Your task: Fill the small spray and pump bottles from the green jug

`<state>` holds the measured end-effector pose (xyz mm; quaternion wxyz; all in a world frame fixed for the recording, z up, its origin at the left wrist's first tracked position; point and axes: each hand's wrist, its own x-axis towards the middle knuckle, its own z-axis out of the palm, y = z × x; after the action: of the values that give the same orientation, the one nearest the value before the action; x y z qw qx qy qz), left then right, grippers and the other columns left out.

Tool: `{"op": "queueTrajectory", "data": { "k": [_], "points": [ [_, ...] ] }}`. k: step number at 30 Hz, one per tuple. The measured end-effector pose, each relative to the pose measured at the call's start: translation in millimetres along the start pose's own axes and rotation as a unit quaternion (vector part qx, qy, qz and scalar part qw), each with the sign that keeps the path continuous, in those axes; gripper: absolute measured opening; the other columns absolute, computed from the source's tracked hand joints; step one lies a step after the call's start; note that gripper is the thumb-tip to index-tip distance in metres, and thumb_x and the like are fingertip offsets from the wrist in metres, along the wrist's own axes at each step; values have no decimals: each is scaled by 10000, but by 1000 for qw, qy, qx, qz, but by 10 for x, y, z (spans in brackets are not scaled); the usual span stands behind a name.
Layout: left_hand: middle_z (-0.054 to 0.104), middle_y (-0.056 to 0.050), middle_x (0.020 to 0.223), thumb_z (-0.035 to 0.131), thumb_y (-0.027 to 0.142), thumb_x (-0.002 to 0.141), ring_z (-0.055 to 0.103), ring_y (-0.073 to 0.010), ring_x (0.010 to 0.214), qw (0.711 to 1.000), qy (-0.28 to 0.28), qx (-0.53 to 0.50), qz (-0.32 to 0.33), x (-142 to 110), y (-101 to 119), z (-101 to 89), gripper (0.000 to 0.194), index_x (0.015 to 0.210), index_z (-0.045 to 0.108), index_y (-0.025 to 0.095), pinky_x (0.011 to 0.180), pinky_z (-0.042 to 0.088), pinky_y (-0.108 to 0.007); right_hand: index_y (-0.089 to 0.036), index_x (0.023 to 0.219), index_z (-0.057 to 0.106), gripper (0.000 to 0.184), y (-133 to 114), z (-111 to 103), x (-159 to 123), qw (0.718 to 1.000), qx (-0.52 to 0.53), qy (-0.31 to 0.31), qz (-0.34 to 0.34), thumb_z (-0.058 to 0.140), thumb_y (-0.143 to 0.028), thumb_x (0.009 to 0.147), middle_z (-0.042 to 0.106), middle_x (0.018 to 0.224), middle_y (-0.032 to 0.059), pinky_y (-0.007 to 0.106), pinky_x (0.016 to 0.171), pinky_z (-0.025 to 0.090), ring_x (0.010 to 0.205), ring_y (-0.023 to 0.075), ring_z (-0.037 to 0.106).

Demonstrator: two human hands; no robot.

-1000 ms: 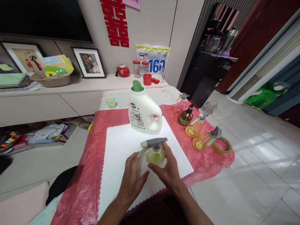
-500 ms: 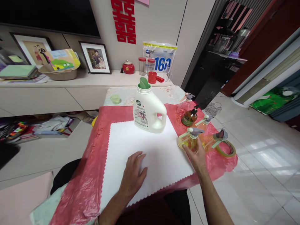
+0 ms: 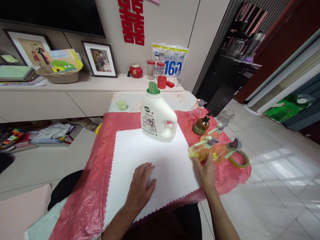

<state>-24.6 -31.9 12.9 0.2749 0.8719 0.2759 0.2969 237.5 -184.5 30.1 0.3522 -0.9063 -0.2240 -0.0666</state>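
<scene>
My left hand (image 3: 141,183) rests palm down on a white scallop-edged mat (image 3: 167,163), fingers loosely apart and nothing in them. At the mat's right edge stands a clear spray bottle with yellow liquid (image 3: 198,151) and a pale green trigger. Thumb and fingers of my right hand (image 3: 206,171) are spread at its near lower side; whether they touch the bottle is hard to see. A large white detergent jug (image 3: 158,121) stands upright at the mat's far side. A green leaf-shaped piece (image 3: 153,87) sticks up from its uncapped neck.
On the red table cover (image 3: 97,156), to the right, are an orange spray bottle (image 3: 221,151), a brown pump bottle (image 3: 201,126), a pink spray bottle (image 3: 196,115) and a tape roll (image 3: 239,159). A pale green cup (image 3: 121,105) sits at the back left.
My right hand has drawn back slightly toward me from the yellow spray bottle, its fingers now lower beside it. My left hand and the jug stay where they were.
</scene>
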Motion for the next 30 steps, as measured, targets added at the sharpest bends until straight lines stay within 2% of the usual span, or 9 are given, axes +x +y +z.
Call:
{"op": "queueTrajectory", "data": {
  "k": [5,9,11,14,17,20,22,26,30],
  "points": [
    [644,-81,1286,541,188,898,613,-288,1190,1000,1,15,17,4,-6,0,390,1279,573,265,987,563,-485,45,1533,367,1084,-23,24,-22,1000,-1,-4,2,360,-821,881,515,1339,284,542,967,467,1179,435,553],
    [662,-73,1264,547,187,900,616,-290,1179,999,3,20,34,0,-24,9,383,1273,580,270,993,555,-484,84,1508,390,1097,4,-13,-88,1000,0,9,-2,340,-827,900,522,1312,309,572,996,441,1199,451,533],
    [669,-69,1254,552,178,898,617,-288,1176,999,9,23,42,-2,-29,14,383,1268,588,270,999,550,-476,62,1496,421,1047,14,-59,-165,1000,5,17,-10,385,-809,916,547,1280,296,587,983,437,1176,452,540],
    [669,-73,1247,553,153,895,611,-282,1181,997,16,36,60,-5,-30,22,383,1261,594,257,1005,548,-457,-46,1450,502,867,-27,-126,-339,998,28,42,-41,435,-756,957,573,1259,232,588,987,423,1161,416,536],
    [666,-86,1240,538,133,905,603,-278,1187,995,23,61,80,-8,-30,32,367,1252,598,235,997,550,-445,-134,1342,577,628,-189,-129,-557,992,71,49,-97,471,-654,1007,611,1121,154,472,888,494,997,301,581],
    [669,-102,1217,519,126,927,602,-271,1179,990,41,80,107,-12,-25,43,339,1246,601,203,982,551,-434,-187,1282,594,367,-472,-38,-762,978,133,-1,-162,502,-461,1055,618,1012,62,262,656,510,743,149,572],
    [674,-107,1197,514,123,937,606,-265,1164,987,60,85,121,-13,-12,46,320,1239,602,185,984,546,-429,-206,1270,595,270,-681,62,-866,963,174,-44,-199,502,-356,1065,612,974,21,187,595,491,679,95,559],
    [690,-102,1137,492,105,945,635,-246,1087,985,79,81,134,-4,31,30,286,1197,606,176,954,553,-412,-196,1248,596,223,-984,291,-992,933,244,-93,-247,490,-265,1065,602,910,-6,140,607,498,661,68,566],
    [706,-88,1084,449,85,946,662,-237,1016,984,88,74,133,2,58,11,283,1160,600,191,896,573,-401,-179,1218,599,205,-1046,478,-1061,917,276,-95,-270,465,-231,1071,611,901,-1,135,641,514,703,75,599]
  ]
}}
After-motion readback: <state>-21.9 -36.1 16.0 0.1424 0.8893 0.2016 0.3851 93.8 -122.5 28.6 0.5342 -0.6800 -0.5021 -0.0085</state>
